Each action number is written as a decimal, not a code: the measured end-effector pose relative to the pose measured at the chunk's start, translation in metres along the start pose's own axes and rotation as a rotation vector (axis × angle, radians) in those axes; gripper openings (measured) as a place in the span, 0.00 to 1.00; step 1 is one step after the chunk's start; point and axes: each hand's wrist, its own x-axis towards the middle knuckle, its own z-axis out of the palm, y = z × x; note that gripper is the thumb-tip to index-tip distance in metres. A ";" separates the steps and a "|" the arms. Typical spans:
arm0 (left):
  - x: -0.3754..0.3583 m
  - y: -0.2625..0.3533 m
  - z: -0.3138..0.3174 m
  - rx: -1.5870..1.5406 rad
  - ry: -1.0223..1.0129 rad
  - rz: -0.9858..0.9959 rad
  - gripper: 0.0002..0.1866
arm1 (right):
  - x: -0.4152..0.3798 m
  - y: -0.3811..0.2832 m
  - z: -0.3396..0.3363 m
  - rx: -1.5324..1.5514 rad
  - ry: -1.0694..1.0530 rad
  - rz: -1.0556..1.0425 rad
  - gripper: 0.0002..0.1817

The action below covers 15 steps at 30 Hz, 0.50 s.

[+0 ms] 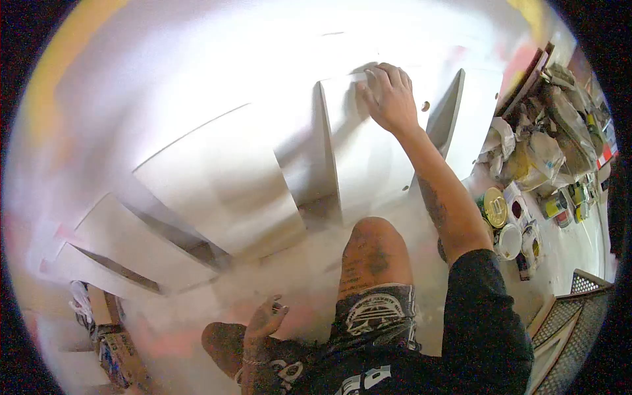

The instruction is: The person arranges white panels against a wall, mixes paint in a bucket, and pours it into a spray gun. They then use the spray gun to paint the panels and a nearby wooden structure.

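My right hand [393, 99] reaches up to a large white panel [368, 145], its fingers bent against the surface near the upper edge. Something pale and small shows under the fingertips, too washed out to name. Beside the hand the panel has a small round hole [426, 106]. Low down, my left hand [266, 317] is by my left knee, away from the panel, with its fingers loosely curled and apart. A small grey band shows at its fingers. Tall slots separate the white panel sections, including a wide section [224, 178] on the left.
Cans [494, 207], a white lid [509, 241] and crumpled bags [543, 155] are on the right. A perforated crate [569, 336] stands at the lower right. Cardboard boxes [122, 352] lie at the lower left. My knees are below the panels.
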 end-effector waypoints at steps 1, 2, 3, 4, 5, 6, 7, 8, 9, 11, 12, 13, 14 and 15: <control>0.001 -0.002 0.001 0.010 0.004 0.023 0.27 | 0.002 0.002 0.000 0.011 -0.018 -0.017 0.21; 0.002 -0.002 0.002 0.010 -0.004 0.025 0.27 | 0.004 0.003 0.000 0.005 -0.023 -0.016 0.21; 0.004 -0.001 0.002 0.024 -0.008 0.047 0.27 | 0.007 0.004 0.000 -0.016 -0.054 -0.016 0.21; 0.005 -0.001 0.002 0.039 -0.010 0.069 0.27 | 0.009 0.004 -0.002 -0.037 -0.082 -0.015 0.21; 0.004 0.005 0.001 0.041 -0.012 0.073 0.27 | 0.010 0.003 -0.005 -0.042 -0.080 -0.014 0.21; 0.002 0.012 -0.001 0.031 -0.027 0.039 0.27 | 0.013 0.002 -0.007 -0.037 -0.147 0.016 0.22; 0.001 0.016 -0.003 0.020 -0.039 0.005 0.27 | 0.016 0.000 -0.010 -0.031 -0.213 0.044 0.22; 0.003 0.011 -0.002 0.019 -0.035 0.007 0.27 | 0.017 -0.003 -0.012 -0.030 -0.209 0.041 0.22; 0.006 0.004 0.001 0.035 -0.011 0.073 0.28 | 0.018 -0.005 -0.014 -0.027 -0.225 0.057 0.22; 0.009 -0.001 0.003 0.047 0.019 0.142 0.28 | 0.018 -0.007 -0.015 -0.023 -0.239 0.067 0.22; 0.008 -0.001 0.003 0.049 0.031 0.160 0.28 | 0.013 -0.005 -0.011 -0.040 -0.191 0.032 0.23; 0.008 -0.001 0.004 0.050 0.044 0.176 0.28 | 0.009 -0.004 -0.008 -0.055 -0.144 -0.003 0.23; 0.007 -0.001 0.004 0.044 0.047 0.174 0.28 | 0.007 -0.004 -0.007 -0.052 -0.144 -0.009 0.23; 0.009 0.000 0.002 0.041 0.027 0.151 0.28 | 0.005 -0.001 -0.007 -0.029 -0.145 0.011 0.22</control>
